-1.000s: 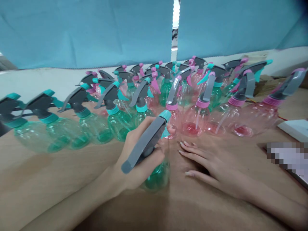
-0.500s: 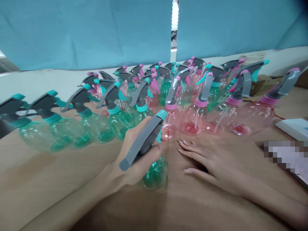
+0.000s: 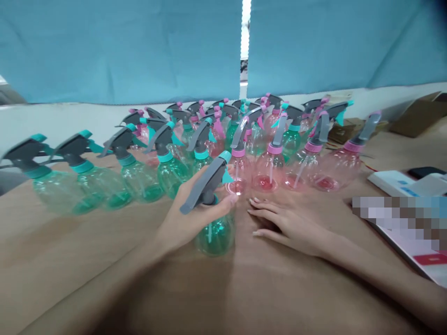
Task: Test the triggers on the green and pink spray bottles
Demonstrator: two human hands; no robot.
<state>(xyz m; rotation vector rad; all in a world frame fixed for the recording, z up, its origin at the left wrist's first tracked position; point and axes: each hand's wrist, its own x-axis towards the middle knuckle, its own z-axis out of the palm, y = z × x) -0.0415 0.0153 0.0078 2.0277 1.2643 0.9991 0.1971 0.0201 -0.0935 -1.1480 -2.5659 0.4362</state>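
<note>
A green spray bottle (image 3: 216, 235) with a grey and teal trigger head stands upright on the brown table in front of me. My left hand (image 3: 186, 216) is closed around its neck, the thumb in front just under the head and the other fingers partly hidden behind. To the right of it, my right hand (image 3: 293, 228) lies flat on the table, fingers spread, holding nothing. Beyond my hands is a front row of bottles: green spray bottles (image 3: 141, 186) on the left, pink spray bottles (image 3: 267, 174) on the right.
Several more green and pink bottles crowd behind the front row, before a blue curtain (image 3: 122, 51). At right lie a white box-like object (image 3: 389, 184), a dark phone-like object (image 3: 428, 173) and a partly blurred flat item (image 3: 398, 228). A brown cardboard box (image 3: 419, 114) stands farther back.
My view has turned slightly right. My left hand's grip has shifted: the thumb now lies straighter across the bottle's neck, and more of the neck shows. My right hand stays flat.
</note>
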